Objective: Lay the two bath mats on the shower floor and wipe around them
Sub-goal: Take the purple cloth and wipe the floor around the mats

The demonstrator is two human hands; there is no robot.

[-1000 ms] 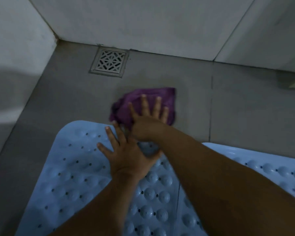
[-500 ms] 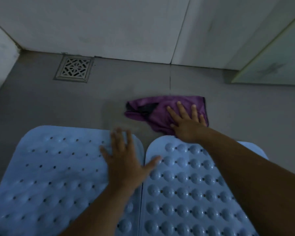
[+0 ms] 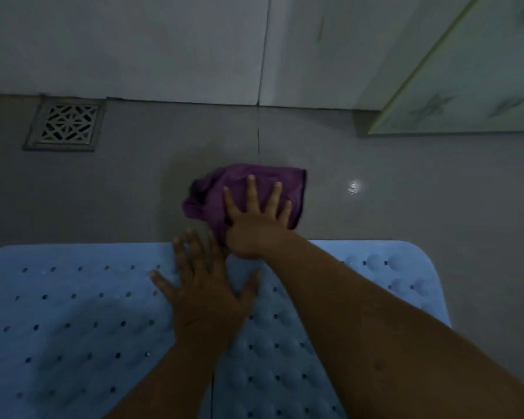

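Two light blue bath mats lie side by side on the grey shower floor [image 3: 406,189]: the left mat [image 3: 73,322] and the right mat [image 3: 400,276], with a thin seam between them. My left hand [image 3: 206,291] rests flat with spread fingers on the mats near that seam. Just beyond the mats' far edge, my right hand [image 3: 254,219] presses flat on a crumpled purple cloth [image 3: 254,179] lying on the floor. My right forearm crosses over the right mat and hides part of it.
A square metal drain grate [image 3: 65,125] sits at the far left by the wall. White tiled walls [image 3: 164,46] close off the back. A pale green patterned panel [image 3: 466,86] stands at the far right. A small wet glint [image 3: 354,186] shows right of the cloth.
My right hand has slid the purple cloth over the floor, first rightward, then back a little left. The view has swung right. My left hand stays flat on the mats.
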